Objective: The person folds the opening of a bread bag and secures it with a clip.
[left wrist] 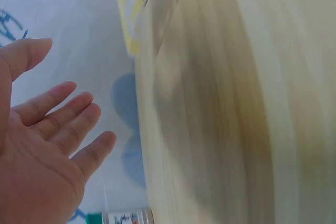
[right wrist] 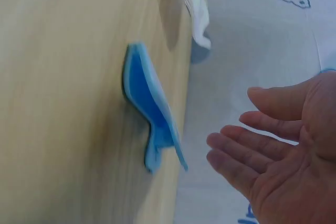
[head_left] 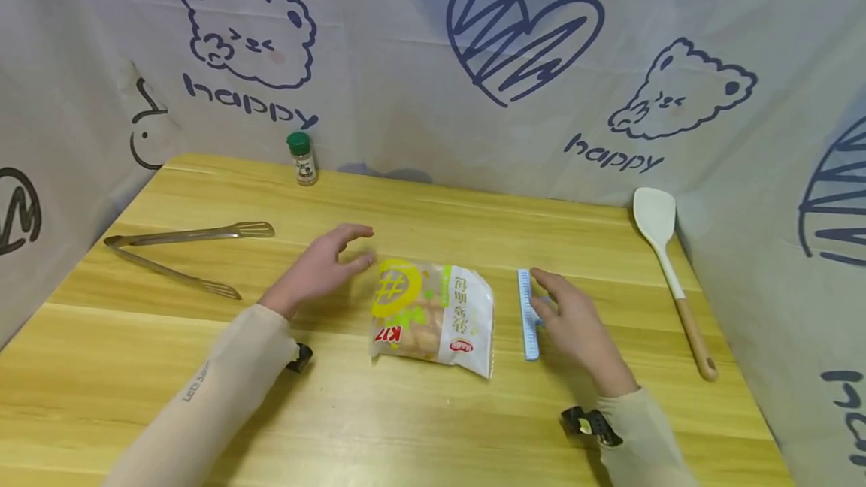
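A sealed plastic food bag [head_left: 433,318] with yellow, green and white print lies flat between the two hands. My left hand [head_left: 325,265] hovers just left of the bag with its fingers spread and nothing held; its palm [left wrist: 42,166] shows in the left wrist view. On the other side stands a light-blue plastic tool [head_left: 528,314] with a long ridged edge and a short handle, its exact kind unclear. My right hand [head_left: 571,318] is close to its right side, fingers loosely extended. In the right wrist view a gap separates the fingers from the blue tool [right wrist: 149,106].
Metal tongs [head_left: 189,235] lie spread apart at the left. A green-capped seasoning bottle [head_left: 302,160] stands by the back edge. A white spatula [head_left: 666,254] with a wooden handle lies along the right edge. Printed cloth [head_left: 392,66] surrounds the wooden table [head_left: 379,434].
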Tool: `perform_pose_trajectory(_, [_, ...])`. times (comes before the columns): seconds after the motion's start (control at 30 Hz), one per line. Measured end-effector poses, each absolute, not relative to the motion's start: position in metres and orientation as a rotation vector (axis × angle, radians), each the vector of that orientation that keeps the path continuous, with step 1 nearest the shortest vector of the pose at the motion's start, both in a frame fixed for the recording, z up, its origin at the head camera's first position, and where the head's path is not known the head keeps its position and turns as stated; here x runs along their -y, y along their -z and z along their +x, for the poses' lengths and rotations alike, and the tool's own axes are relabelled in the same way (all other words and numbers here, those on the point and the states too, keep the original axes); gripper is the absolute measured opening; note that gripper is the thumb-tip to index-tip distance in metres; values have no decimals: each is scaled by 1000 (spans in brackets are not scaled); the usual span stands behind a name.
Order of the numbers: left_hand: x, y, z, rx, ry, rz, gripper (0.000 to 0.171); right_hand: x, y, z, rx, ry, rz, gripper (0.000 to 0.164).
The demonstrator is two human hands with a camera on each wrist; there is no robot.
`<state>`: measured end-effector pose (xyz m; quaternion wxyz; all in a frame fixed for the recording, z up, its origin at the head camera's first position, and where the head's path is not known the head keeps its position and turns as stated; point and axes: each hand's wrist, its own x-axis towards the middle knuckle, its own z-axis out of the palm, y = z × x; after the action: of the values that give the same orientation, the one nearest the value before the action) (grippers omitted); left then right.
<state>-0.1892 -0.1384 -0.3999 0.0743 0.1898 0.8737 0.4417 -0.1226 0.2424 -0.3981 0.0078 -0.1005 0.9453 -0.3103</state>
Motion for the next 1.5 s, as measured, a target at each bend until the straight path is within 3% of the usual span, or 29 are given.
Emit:
perform_pose_trajectory(0.83, [60,383,-235,-2429,-875,751,47,-200,412,-133,-2806,994,-282,42])
perform_pose_trajectory(1.5, [3,372,-237,-2318,-605,854,42,-189,416,-150,-2823,912,-218,29])
